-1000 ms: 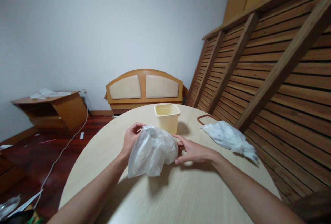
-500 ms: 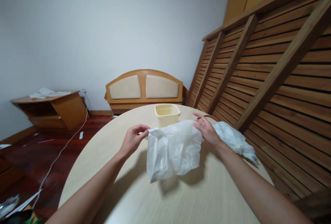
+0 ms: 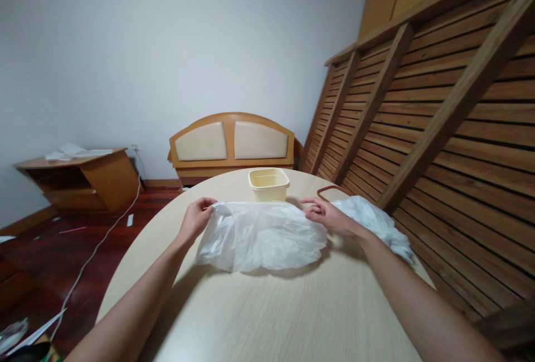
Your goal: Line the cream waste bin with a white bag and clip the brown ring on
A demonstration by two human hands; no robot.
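Observation:
A translucent white plastic bag [image 3: 263, 236] is spread wide between my hands, low over the round table [image 3: 267, 317]. My left hand [image 3: 198, 218] pinches its upper left corner. At the upper right edge, my right hand [image 3: 330, 217] grips the bag between thumb and fingers, with the index finger stretched out to the left. Just behind the bag stands a pale yellow square tub [image 3: 270, 183], its open top facing up and its lower part partly hidden.
A crumpled whitish plastic bundle [image 3: 376, 222] lies by my right forearm, with a brown loop [image 3: 330, 189] behind it. A slatted wooden panel [image 3: 438, 128] leans at the right. Beyond the table stands a headboard [image 3: 231, 139]; a low cabinet [image 3: 100, 181] is at the left.
My left hand has moved left, stretching the bag wider and flatter. The bag now hangs lower, nearer the tabletop. My right hand has shifted slightly left and down, uncovering more of the brown loop.

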